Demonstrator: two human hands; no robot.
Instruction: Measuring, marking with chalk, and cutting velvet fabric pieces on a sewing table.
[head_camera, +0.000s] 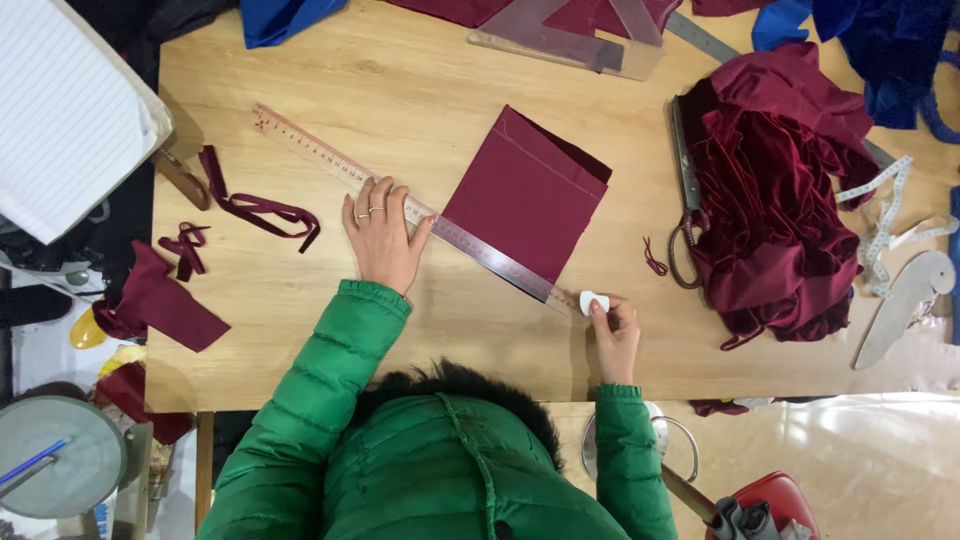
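My left hand (382, 236) lies flat, fingers spread, pressing on a long metal ruler (330, 160) that runs diagonally across the wooden table (420, 90). The ruler's lower end crosses the near edge of a folded square of maroon fabric (525, 195). My right hand (615, 335) pinches a small white piece of tailor's chalk (592, 300) at the ruler's lower end, just below the fabric's corner. Green jacket sleeves cover both arms.
A heap of maroon velvet (775, 190) with scissors (686, 200) lies at the right, beside a white measuring tape (885, 215) and a curved template (905, 300). Maroon scraps (255, 208) sit at the left. A clear set square (570, 35) lies at the far edge; blue cloth (880, 40) top right.
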